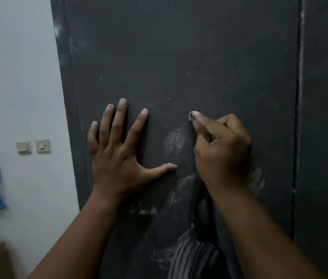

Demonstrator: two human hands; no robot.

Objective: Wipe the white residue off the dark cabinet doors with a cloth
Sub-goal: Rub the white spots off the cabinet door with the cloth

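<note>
While your left hand (118, 156) lies flat, fingers spread, on the dark cabinet door (179, 57), your right hand (222, 150) pinches a white residue spot (191, 115). Two wall switches (33, 147) sit left; striped cloth (195, 256) hangs below.

From my remote feed, dim indoor light leaves the dark cabinet door (179, 57) murky, faint sheen along its right edge, soft shadows beneath both hands, corners blurred and wide-angle bowed.
</note>
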